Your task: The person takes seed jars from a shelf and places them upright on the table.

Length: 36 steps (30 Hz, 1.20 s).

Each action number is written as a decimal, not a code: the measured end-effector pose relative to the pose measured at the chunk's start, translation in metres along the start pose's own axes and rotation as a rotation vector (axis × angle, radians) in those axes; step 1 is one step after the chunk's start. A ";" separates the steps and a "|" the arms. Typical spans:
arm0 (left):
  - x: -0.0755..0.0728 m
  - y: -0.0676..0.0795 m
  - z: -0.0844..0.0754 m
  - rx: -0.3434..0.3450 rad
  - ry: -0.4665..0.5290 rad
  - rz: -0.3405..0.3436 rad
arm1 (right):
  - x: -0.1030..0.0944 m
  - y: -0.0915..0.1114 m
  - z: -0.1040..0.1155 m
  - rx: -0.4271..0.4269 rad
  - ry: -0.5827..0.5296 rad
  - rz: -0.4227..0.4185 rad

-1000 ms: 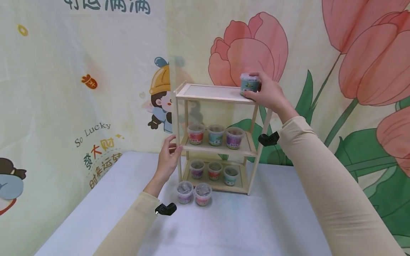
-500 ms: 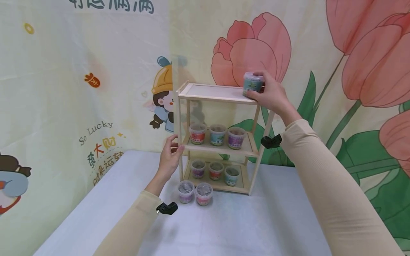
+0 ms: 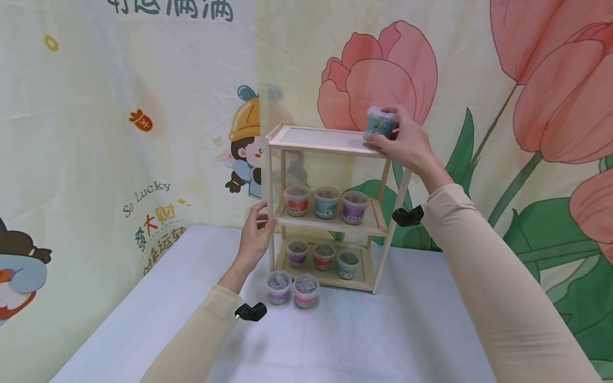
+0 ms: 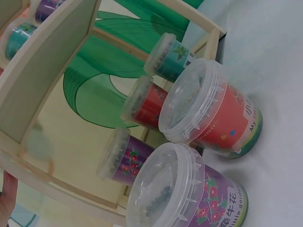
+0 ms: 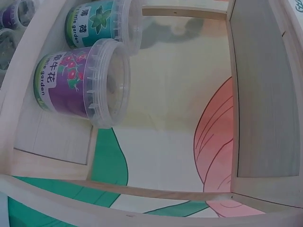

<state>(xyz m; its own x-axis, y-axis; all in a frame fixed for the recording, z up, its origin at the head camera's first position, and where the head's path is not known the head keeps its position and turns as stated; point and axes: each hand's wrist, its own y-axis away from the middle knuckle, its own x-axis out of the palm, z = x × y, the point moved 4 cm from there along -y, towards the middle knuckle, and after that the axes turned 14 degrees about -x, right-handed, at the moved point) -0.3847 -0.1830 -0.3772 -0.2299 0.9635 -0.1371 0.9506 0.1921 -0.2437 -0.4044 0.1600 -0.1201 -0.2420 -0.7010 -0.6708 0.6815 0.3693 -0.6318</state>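
Note:
My right hand (image 3: pixel 407 141) grips a teal-labelled lidded plastic tub (image 3: pixel 380 123), thumb low on its front and fingers over the far side. The tub leans slightly, at the right end of the top board of a small wooden shelf rack (image 3: pixel 330 139). My left hand (image 3: pixel 254 239) holds the rack's left post at middle-board height, its thumb across the post. In the left wrist view only a bit of a finger (image 4: pixel 8 196) shows beside the wood. A purple tub (image 3: pixel 354 207) stands at the right of the middle board.
Beside the purple tub are a red tub (image 3: pixel 297 201) and a teal tub (image 3: pixel 327 203). The bottom board bears a purple (image 3: pixel 298 254), a red (image 3: pixel 324 257) and a teal tub (image 3: pixel 347 265). Two lidded tubs, purple (image 3: pixel 279 288) and red (image 3: pixel 306 291), stand before the rack.
The teal tub in my right hand has shifted slightly right and tilted a little. My left hand stays at the post. The whole view has drifted slightly.

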 end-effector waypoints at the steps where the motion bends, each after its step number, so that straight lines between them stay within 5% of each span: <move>1: 0.000 0.000 0.000 0.001 -0.002 0.000 | 0.000 0.001 0.000 -0.007 0.001 -0.003; 19: 0.001 0.001 0.000 0.001 -0.010 -0.001 | -0.004 0.004 0.015 -0.166 0.036 0.037; 36: -0.001 0.002 -0.002 0.010 -0.007 0.001 | -0.001 0.015 0.047 -0.176 0.001 0.043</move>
<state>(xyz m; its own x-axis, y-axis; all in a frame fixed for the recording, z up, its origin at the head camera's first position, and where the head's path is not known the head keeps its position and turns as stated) -0.3822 -0.1829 -0.3757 -0.2307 0.9623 -0.1443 0.9488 0.1895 -0.2529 -0.3612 0.1376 -0.1107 -0.2160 -0.6820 -0.6988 0.5594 0.5001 -0.6610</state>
